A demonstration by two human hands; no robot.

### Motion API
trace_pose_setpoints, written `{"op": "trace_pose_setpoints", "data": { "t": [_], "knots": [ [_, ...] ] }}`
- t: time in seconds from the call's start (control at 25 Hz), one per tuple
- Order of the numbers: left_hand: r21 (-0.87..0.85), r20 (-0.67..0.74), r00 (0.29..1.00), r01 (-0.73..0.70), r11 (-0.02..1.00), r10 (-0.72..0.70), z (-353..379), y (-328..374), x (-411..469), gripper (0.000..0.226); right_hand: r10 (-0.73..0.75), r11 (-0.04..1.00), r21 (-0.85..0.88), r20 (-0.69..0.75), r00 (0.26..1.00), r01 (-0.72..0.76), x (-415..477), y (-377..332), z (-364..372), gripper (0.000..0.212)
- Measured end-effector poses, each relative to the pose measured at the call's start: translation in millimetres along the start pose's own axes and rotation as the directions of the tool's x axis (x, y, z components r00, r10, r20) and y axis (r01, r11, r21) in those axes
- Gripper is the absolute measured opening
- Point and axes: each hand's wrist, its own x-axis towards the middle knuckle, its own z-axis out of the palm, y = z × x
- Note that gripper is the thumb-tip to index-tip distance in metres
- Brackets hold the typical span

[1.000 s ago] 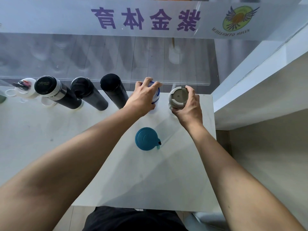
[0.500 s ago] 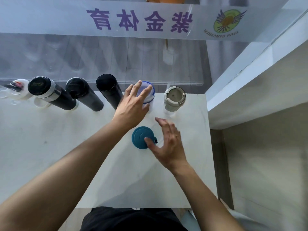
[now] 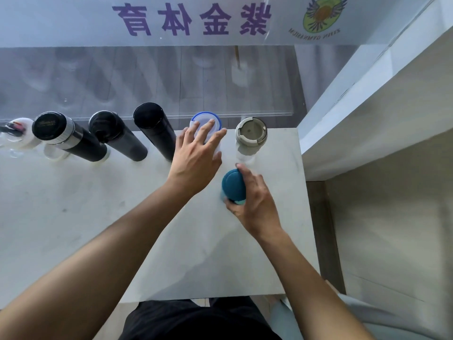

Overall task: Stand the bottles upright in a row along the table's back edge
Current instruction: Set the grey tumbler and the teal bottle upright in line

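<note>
Several bottles stand upright along the back edge of the white table: a white-capped clear one, a black flask with a silver collar, two more black flasks, a clear bottle with a blue-rimmed lid and a clear bottle with a grey lid. My left hand hovers over the blue-rimmed bottle, fingers spread, fingertips above its lid. In front of the row stands a teal-lidded bottle; my right hand is wrapped around it.
A glass pane with purple lettering rises just behind the table's back edge. A white ledge borders the table on the right. The near table edge meets my dark clothing.
My right hand left the grey-lidded bottle, came back toward me and closed around the teal-lidded bottle. My left hand opened and lifted off the blue-rimmed bottle.
</note>
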Motion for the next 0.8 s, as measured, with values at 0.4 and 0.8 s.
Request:
{"op": "trace_pose_setpoints", "data": {
  "t": [0.4, 0.8],
  "knots": [
    [0.047, 0.184, 0.963, -0.210, 0.977, 0.198, 17, 50, 75, 0.078, 0.262, 0.965, 0.069, -0.179, 0.948, -0.253, 80, 82, -71, 0.075],
    [-0.126, 0.299, 0.931, -0.177, 0.976, 0.208, 27, 54, 94, 0.075, 0.234, 0.972, 0.060, -0.189, 0.954, -0.227, 117, 88, -83, 0.077]
  ]
}}
